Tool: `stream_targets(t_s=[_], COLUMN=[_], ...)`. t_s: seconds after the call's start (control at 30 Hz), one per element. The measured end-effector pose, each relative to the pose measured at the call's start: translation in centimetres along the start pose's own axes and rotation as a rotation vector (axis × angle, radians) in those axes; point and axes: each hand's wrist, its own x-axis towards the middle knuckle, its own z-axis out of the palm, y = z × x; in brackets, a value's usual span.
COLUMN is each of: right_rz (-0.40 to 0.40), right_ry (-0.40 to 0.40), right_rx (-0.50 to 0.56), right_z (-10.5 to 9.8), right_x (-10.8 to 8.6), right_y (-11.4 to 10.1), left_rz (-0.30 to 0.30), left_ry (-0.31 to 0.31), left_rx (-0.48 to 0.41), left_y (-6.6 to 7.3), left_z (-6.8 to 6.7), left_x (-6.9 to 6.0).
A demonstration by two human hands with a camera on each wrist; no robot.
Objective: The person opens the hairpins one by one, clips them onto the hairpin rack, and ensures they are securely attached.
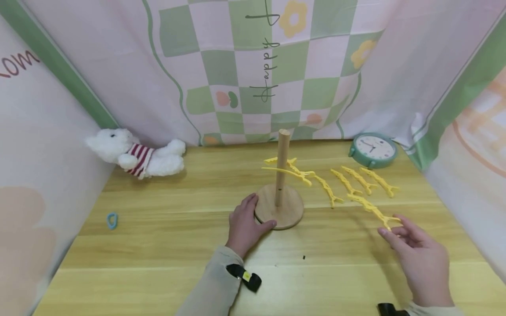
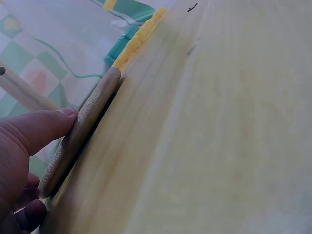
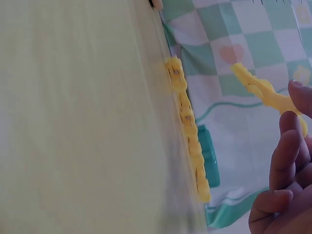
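Wooden stand [image 1: 280,197]: upright near the middle of the table [image 1: 150,259], round base [image 1: 291,214] clamped in the left hand [image 1: 247,224], presumably for steadiness. Right hand [image 1: 426,260], well apart, pinches a yellow stick [image 1: 367,205] by its forked end, likely keeping its length free. Similar sticks [image 1: 358,178] lie beyond.

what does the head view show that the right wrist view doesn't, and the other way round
Only the head view: the white plush toy, the small blue loop and the clock's dial.

Only the right wrist view: the palm side of the right hand's lower, curled fingers.

Both: the yellow piece that hand pinches, other yellow pieces, the table and the checked cloth.
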Motion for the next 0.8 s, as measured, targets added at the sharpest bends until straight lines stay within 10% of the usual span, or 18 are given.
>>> stream_targets(t_s=[0.5, 0.8], right_rz=[0.117, 0.199], right_ry=[-0.103, -0.145], right_rx=[-0.039, 0.114], right_z=[-3.2, -3.4], right_x=[2.7, 4.5], right_y=[3.7, 4.8], left_rz=[-0.005, -0.003], left_ry=[-0.005, -0.007], left_rx=[0.011, -0.004], left_y=[0.0, 0.0], left_z=[0.0, -0.1], left_x=[0.0, -0.1])
